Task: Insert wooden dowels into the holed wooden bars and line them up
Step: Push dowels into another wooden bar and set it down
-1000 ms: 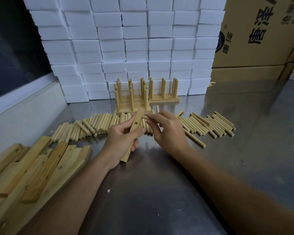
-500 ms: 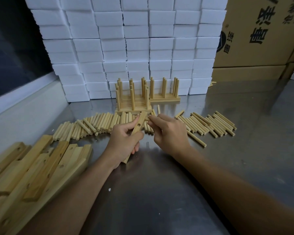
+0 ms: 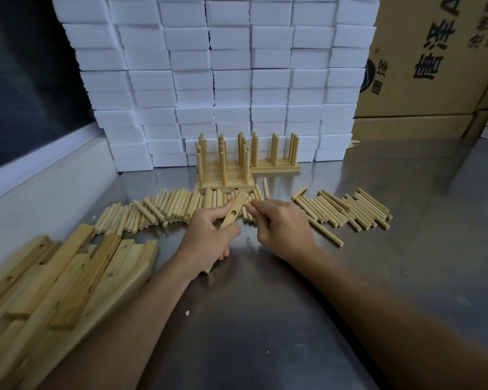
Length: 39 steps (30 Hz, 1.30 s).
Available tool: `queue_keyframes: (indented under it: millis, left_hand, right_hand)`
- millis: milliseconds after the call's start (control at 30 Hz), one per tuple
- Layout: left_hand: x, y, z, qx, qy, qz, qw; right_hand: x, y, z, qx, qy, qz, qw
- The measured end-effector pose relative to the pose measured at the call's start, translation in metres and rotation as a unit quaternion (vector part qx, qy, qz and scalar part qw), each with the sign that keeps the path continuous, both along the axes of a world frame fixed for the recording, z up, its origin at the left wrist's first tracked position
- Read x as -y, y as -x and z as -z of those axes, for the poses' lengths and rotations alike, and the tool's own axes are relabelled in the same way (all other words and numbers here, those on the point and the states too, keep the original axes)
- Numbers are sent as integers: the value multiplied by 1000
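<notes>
Head view: the left hand [image 3: 209, 235] grips a holed bar [image 3: 235, 210] tilted above the bench [image 3: 265, 319], and over the last second has raised its far end a little; the right hand [image 3: 282, 229] has closed in beside that end, fingers curled, seemingly pinching a dowel, though it is barely visible; insertion looks imminent; loose dowels [image 3: 350, 209] lie behind, finished bars [image 3: 226, 167] beyond; the carton [image 3: 434, 66] bears Chinese characters, not clearly legible.

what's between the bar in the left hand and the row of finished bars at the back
Only loose dowels lying on the table between them. The left hand holds the bar tilted above them, just short of the finished bars, so nothing visible blocks lifting it over.
</notes>
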<state>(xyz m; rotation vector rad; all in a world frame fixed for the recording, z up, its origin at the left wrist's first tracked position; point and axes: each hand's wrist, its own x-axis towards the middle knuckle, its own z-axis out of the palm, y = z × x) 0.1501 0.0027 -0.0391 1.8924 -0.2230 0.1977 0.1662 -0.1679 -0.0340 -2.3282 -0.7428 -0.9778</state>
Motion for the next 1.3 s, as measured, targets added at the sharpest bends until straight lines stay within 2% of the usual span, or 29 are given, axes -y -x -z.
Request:
queue_keyframes:
  millis: [133, 300, 467, 733, 933, 1067, 1300]
  left_hand:
    - [0, 0, -2, -26, 12, -3, 1000]
    - [0, 3, -4, -17, -7, -4, 1000]
    - [2, 4, -6, 10, -21, -10, 1000]
    - [6, 8, -12, -11, -3, -12, 1000]
    - [9, 10, -17, -13, -1, -8, 1000]
    - [11, 11, -16, 2, 1, -1, 1000]
    - [13, 10, -11, 20, -1, -2, 1000]
  right_hand:
    - [-2, 4, 0, 80, 61, 74, 992]
    - [-2, 3, 2, 66, 57, 75, 993]
    - [-1, 0, 5, 7, 47, 60, 997]
    - [0, 3, 1, 101, 51, 69, 991]
    - [0, 6, -3, 119, 65, 118, 984]
    - [-1, 7, -4, 110, 68, 126, 984]
    - [-1, 8, -2, 36, -2, 81, 996]
